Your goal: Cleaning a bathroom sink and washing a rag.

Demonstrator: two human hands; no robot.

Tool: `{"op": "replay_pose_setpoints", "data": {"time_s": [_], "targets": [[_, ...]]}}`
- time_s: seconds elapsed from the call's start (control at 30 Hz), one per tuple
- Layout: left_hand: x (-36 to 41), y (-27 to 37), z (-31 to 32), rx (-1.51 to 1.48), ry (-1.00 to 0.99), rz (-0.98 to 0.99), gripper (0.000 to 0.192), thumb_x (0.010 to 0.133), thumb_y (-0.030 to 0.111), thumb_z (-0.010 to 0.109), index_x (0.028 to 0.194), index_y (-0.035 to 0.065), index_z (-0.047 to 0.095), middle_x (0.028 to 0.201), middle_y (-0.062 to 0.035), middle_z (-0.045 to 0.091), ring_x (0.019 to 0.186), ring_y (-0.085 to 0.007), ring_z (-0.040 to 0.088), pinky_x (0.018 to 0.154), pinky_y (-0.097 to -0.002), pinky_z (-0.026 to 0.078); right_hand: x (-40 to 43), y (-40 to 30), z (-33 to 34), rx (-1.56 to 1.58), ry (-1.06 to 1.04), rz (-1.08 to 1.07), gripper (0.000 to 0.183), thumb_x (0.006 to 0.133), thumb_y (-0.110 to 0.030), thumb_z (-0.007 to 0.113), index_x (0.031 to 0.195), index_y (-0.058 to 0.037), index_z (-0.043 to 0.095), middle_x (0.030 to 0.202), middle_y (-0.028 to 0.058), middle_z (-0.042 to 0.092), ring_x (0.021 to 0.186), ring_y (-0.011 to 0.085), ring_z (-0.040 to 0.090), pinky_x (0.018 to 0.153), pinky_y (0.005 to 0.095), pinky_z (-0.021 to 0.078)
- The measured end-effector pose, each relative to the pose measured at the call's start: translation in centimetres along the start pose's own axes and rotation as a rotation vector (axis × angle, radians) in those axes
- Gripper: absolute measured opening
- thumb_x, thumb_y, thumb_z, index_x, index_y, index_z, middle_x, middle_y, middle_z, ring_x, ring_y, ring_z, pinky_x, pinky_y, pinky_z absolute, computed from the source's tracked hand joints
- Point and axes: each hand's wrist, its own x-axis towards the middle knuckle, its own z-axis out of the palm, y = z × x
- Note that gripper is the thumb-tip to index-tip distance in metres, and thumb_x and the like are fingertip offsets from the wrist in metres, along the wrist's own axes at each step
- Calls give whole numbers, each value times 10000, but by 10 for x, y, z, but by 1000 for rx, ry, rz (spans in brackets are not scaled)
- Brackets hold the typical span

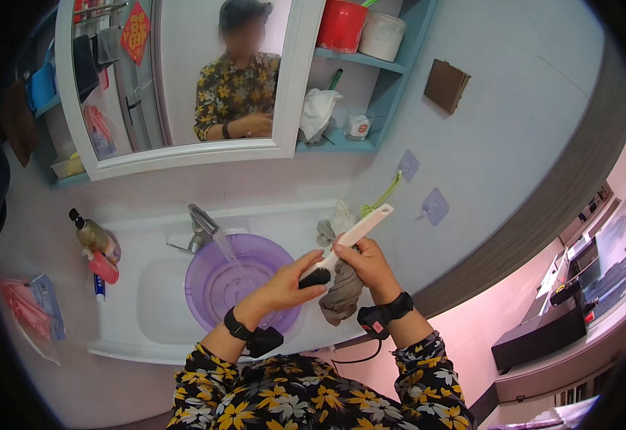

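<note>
A white-handled scrub brush with dark bristles (351, 235) is held between my two hands, its handle pointing up and right. My right hand (365, 262) grips the handle near its middle. My left hand (287, 283) holds the brush's head, fingers and thumb on either side of the bristles. Water runs from the chrome faucet (203, 219) into a purple plastic basin (189, 285) in the white washbasin (157, 269). A twisted grey-brown cloth (341, 298) lies on the washbasin's right side, just below my right hand and partly hidden by it.
Left on the rim stand a pump bottle (92, 235), a pink bottle (103, 267) and a blue-and-white tube (99, 287). A mirror cabinet (194, 153) and blue shelves (382, 97) are above. Smaller cloths (342, 217) lie at the back right, near adhesive wall hooks (435, 207).
</note>
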Motion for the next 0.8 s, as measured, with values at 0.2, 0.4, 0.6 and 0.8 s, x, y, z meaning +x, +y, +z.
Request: {"op": "replay_pose_setpoints", "data": {"time_s": [0.2, 0.4, 0.6, 0.8], "targets": [[8, 0, 3, 195, 140, -69, 549, 722, 100, 567, 1192, 46, 287, 877, -51, 491, 641, -94, 408, 587, -206, 369, -10, 27, 12, -182, -34, 33, 204, 730, -181, 550, 828, -2, 549, 757, 30, 541, 691, 88, 491, 609, 217, 398], [-31, -58, -4, 121, 164, -98, 358, 740, 88, 485, 1092, 53, 427, 736, -87, 531, 661, -116, 490, 584, -253, 397, -25, 80, 10, -118, 34, 152, 171, 721, -161, 560, 773, -1, 527, 656, 26, 529, 584, 79, 486, 546, 205, 395], [-67, -69, -14, 465, 176, -349, 144, 664, 92, 550, 768, 17, 483, 612, -47, 506, 569, -129, 473, 559, -234, 389, -29, 148, 8, 93, 176, 309, 186, 739, -183, 543, 779, -2, 532, 667, 22, 519, 596, 84, 476, 554, 200, 389], [-100, -92, -13, 413, 278, -235, 121, 690, 126, 530, 775, 44, 501, 643, -71, 534, 585, -170, 508, 551, -267, 396, -18, 166, 34, 346, 306, 281, 145, 779, -131, 478, 783, 8, 517, 758, 56, 528, 681, 113, 484, 616, 227, 399]]}}
